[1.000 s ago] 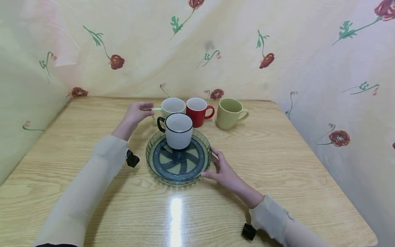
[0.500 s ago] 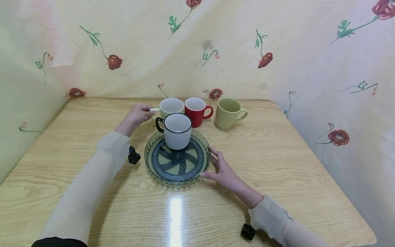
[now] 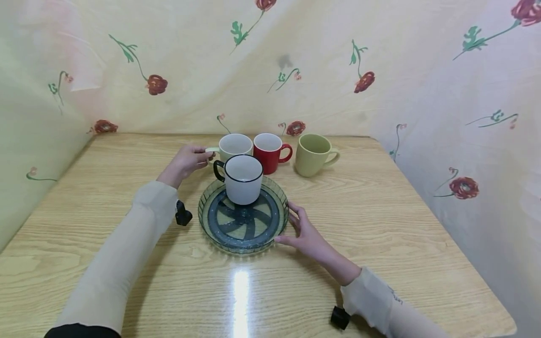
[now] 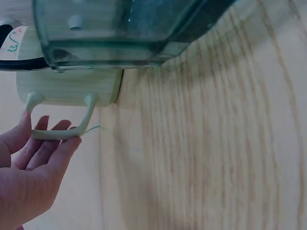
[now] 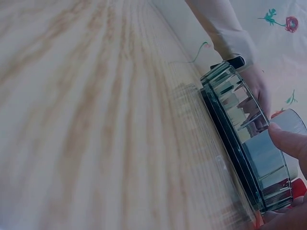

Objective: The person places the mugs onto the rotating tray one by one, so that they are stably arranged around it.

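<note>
My left hand point(image 3: 184, 162) is closed around the handle point(image 4: 57, 134) of a pale green, straight-sided mug with a whitish inside point(image 3: 235, 144), thumb at one end and fingers through the loop. That mug stands upright at the back of the light wood-grain table point(image 3: 380, 216), its long axis vertical, its mouth facing up and its handle pointing to my left. My right hand point(image 3: 307, 238) is bent in a wide curve on the right side of a round, clear greenish dish with a dark blue pinwheel base point(image 3: 237, 248), thumb nearer me and fingers farther off. The dish lies flat, in front of the pale green mug. I count four mugs and one dish. One white mug with a black rim point(image 3: 244, 185) stands upright inside the dish, toward its far side, black handle pointing left. A glossy red mug with a white inside point(image 3: 266, 159) and a yellow-green tapered mug point(image 3: 310, 162) stand upright behind, both handles pointing right.
</note>
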The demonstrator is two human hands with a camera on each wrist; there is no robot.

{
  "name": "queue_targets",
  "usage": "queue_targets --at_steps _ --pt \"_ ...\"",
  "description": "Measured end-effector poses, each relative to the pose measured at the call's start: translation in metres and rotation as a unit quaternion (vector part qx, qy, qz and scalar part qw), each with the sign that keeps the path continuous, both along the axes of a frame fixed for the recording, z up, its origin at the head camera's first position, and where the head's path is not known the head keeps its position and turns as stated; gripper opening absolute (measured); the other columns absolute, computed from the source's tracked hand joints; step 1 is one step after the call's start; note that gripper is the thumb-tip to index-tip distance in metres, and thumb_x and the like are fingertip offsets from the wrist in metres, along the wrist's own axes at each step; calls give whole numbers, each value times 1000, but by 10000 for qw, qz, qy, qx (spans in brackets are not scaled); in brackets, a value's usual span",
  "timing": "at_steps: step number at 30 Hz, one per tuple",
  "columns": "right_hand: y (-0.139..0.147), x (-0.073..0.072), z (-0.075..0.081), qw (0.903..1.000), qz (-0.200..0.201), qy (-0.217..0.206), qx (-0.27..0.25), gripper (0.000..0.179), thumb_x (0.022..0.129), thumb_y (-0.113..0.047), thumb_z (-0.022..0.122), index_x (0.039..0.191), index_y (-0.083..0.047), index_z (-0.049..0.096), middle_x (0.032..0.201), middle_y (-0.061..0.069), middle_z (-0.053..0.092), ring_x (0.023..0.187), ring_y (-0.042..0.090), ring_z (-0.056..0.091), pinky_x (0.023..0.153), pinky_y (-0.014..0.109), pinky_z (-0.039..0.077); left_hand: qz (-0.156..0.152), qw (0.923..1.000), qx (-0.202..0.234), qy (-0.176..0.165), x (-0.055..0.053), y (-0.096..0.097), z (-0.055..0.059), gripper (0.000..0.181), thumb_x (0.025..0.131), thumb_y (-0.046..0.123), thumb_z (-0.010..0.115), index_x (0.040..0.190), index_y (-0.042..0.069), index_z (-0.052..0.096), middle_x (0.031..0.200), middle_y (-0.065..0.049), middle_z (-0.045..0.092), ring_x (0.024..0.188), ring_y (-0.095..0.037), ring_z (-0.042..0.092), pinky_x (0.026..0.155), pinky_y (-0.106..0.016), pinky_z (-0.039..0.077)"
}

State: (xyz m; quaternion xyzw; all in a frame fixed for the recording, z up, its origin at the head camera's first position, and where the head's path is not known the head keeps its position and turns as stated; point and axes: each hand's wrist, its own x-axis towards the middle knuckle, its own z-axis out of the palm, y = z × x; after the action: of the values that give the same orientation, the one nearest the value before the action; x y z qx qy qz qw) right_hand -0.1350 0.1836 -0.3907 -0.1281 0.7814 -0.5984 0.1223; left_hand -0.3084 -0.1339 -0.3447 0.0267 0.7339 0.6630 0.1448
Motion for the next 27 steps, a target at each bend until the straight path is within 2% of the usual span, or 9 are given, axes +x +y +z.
queue_targets --at_steps 4,11,12,17,22,27 --pt "0 1 0 10000 26 18 -88 91 78 -4 72 144 -2 9 154 14 7 140 29 13 114 41 11 14 9999 118 89 -1 -1 -4 37 95 7 49 125 -15 44 77 12 62 84 -6 58 102 -44 39" --pt "0 1 0 9999 67 85 -135 92 78 -4 72 144 -3 8 154 14 6 140 30 12 114 42 11 188 9993 147 301 -3 -2 -10 34 94 7 51 121 -14 48 78 11 63 77 -2 58 95 -40 46" --pt "0 0 0 9999 60 80 -135 92 78 -4 72 144 -3 7 154 14 6 140 31 12 114 42 11 199 9992 145 320 -3 -2 -9 34 94 7 50 121 -14 48 75 14 62 77 -1 58 93 -38 47" --pt "0 0 0 10000 -10 -26 23 97 77 -7 73 146 -6 5 154 12 5 140 30 13 114 41 11 296 9989 131 333 0 -2 -7 36 94 7 50 122 -15 46 73 15 63 77 -1 58 90 -33 50" --pt "0 1 2 9999 -45 -56 153 98 77 -9 74 147 -9 6 155 10 6 140 28 14 114 40 11 391 9984 -12 418 4 -3 -4 36 94 8 51 123 -15 47 79 11 64 76 1 57 89 -32 50" --pt "0 0 3 9999 -68 -41 154 98 77 -9 74 147 -8 7 155 11 6 140 29 14 114 40 11 450 9972 -64 597 8 -7 -2 34 93 7 53 118 -15 50 81 9 63 77 -1 57 80 -26 53"
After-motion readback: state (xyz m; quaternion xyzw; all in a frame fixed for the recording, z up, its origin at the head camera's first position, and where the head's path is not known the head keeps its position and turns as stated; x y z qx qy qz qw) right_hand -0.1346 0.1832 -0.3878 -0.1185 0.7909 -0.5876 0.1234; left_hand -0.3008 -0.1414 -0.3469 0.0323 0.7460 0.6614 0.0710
